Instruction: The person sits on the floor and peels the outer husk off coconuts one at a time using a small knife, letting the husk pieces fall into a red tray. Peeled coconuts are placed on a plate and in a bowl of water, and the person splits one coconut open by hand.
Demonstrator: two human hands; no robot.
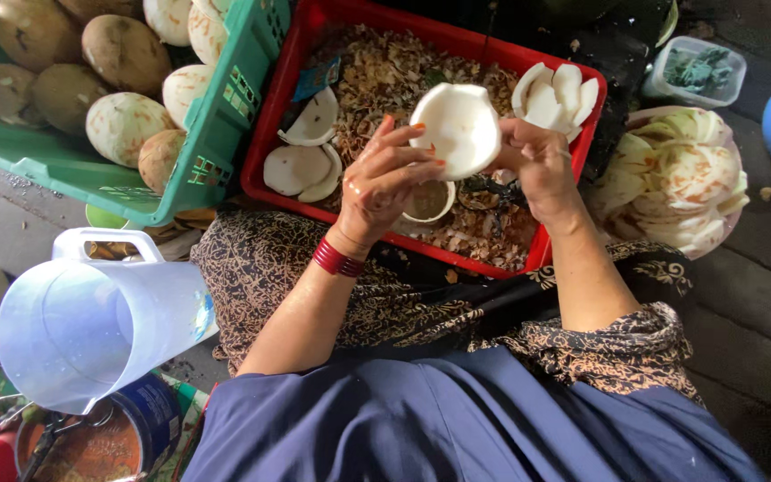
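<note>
While both hands meet above the red crate [283, 125], each line below places things relative to that crate.

Left hand: the left hand [384, 178], red bangles at its wrist, is clasped around the white coconut piece [457, 128], fingers spread across its near side and fingertips on its rim, seemingly to steady it.

Right hand: the right hand [537, 161] is closed against the far edge of the same piece; whether it also grips a blade I cannot tell, since the fingers hide it.

Coconut piece: raised just above the crate's middle, probably so that scraps drop inside.

Inside the crate: brown shavings [385, 76] cover the floor; pared white shells [301, 165] lie at its left end, cut white slices [555, 94] lean in its right corner, and a small half shell [428, 203] sits directly under the hands.

Left of the crate: a green crate [225, 116] touching it holds whole husked coconuts [122, 125].

Right of the crate: a bowl heaped with pale slices [675, 178], within easy reach.

Near side of the crate: the person's patterned lap [421, 295], with a translucent jug [82, 321] lower left.
</note>
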